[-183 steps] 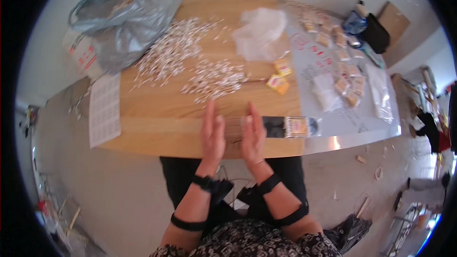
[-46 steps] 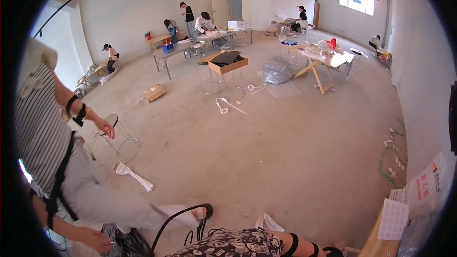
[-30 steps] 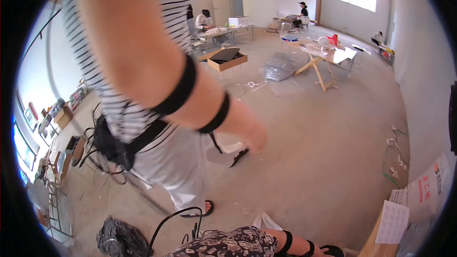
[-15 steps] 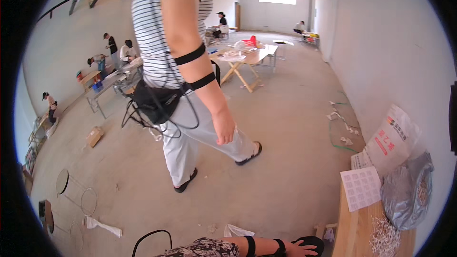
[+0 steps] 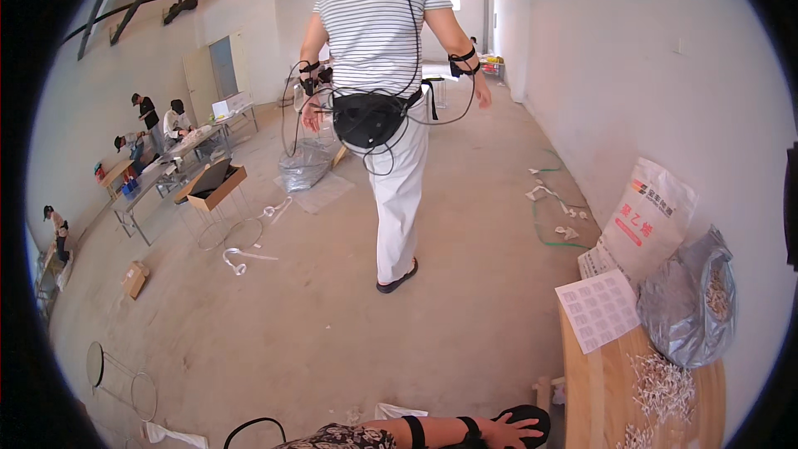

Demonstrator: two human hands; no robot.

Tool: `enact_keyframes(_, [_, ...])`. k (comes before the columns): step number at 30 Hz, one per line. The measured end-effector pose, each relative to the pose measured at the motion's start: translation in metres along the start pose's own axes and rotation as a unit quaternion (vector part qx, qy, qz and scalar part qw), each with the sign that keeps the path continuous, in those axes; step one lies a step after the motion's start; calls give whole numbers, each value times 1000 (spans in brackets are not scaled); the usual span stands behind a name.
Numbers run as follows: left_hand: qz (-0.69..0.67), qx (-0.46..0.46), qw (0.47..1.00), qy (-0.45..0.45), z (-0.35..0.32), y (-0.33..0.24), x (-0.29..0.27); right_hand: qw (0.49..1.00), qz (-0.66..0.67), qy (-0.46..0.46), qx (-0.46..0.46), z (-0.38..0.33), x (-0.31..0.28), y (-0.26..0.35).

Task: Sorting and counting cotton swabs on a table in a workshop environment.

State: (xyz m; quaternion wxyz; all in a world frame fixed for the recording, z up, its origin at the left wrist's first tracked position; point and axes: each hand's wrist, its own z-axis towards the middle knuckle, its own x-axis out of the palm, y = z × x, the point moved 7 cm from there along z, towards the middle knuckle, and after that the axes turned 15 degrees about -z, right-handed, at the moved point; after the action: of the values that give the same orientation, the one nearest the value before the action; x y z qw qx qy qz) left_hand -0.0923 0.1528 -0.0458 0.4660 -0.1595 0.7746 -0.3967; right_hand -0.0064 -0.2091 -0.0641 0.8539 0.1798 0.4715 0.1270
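Striped-shirt person now farther off, one own hand visible, fingers spread wide, holding nothing.

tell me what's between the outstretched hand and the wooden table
In the head view, only a small pale wooden piece on bare floor separates the hand from the wooden table.

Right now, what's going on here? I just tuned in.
The wearer has turned from the wooden table; only one hand shows at the lower edge, fingers spread, holding nothing, near a dark round object. On the table lie a printed sheet, a grey plastic bag and scattered small white pieces. A person in a striped shirt walks across the concrete floor.
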Motion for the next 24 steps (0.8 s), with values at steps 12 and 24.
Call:
enact_keyframes(12, [23, -60, 998, 13, -2, -15, -20, 989, 121, -36, 83, -7, -35, 44])
enact_keyframes(24, [30, -78, 994, -65, 11, 7, -34, 997, 60, -33, 46, 1, -19, 18])
